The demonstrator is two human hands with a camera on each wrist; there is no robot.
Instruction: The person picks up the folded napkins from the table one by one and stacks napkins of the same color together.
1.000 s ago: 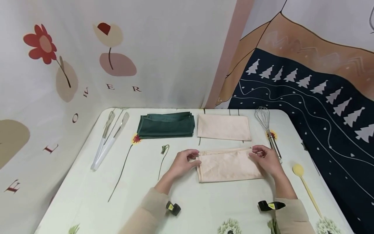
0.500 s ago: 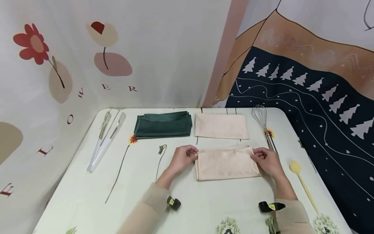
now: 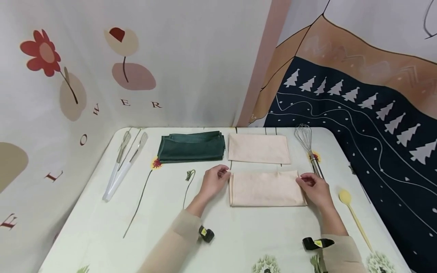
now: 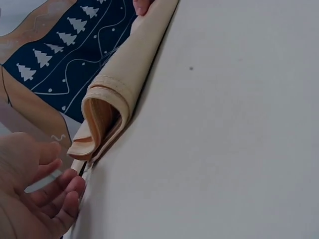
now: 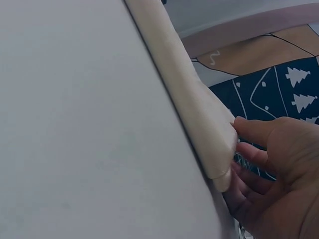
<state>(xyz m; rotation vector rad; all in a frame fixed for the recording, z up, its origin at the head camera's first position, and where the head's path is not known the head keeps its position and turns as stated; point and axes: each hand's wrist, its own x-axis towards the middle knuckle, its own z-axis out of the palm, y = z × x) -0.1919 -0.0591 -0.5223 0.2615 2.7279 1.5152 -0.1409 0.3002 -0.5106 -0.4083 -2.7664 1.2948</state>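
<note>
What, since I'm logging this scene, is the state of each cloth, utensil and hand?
Front pink cloth: folded, layers gaping at left end
Rear pink cloth: folded, flat
Green cloth: folded, flat
Tongs: lying, arms spread
Whisk: lying, handle partly hidden
Yellow spoon: lying, untouched
Left hand: loosely curled, not gripping, beside the front pink cloth
Right hand: pinching the front pink cloth's far right corner

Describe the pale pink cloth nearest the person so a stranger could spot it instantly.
On the white table, toward the back, find the dark green cloth and the back pink cloth. The folded front cloth lies just on the near side of that pink one. Only it sits between the left hand and the right hand.
</note>
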